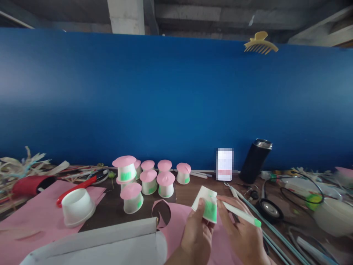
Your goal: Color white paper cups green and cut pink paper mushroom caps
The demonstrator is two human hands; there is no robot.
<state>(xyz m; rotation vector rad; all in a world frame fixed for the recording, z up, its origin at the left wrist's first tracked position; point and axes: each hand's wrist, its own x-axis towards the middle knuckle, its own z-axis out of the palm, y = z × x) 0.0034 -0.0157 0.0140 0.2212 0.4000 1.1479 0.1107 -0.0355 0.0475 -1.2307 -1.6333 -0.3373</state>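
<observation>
My left hand (pixel 196 235) is closed around a small white paper cup (pixel 203 194), tilted, with a bright green patch coloured on its side. In my right hand (pixel 244 233) is a white marker (pixel 239 211) with a green end. Its other end points at the cup beside the green patch; whether it touches cannot be made out. Beneath both hands lies a pink paper sheet (pixel 179 221) with a round hole cut near its left corner. To the left stand several upturned cups with pink paper cone tops, one of them (pixel 131 197) nearest me, some showing green patches.
A plain white cup (pixel 77 207) and red-handled scissors (pixel 77 189) lie left on pink paper. An open white box (pixel 110 239) fills the front. At right are a black flask (pixel 255 162), a tape roll (pixel 269 209), pale blue sticks and cables. A blue partition (pixel 165 92) rises behind.
</observation>
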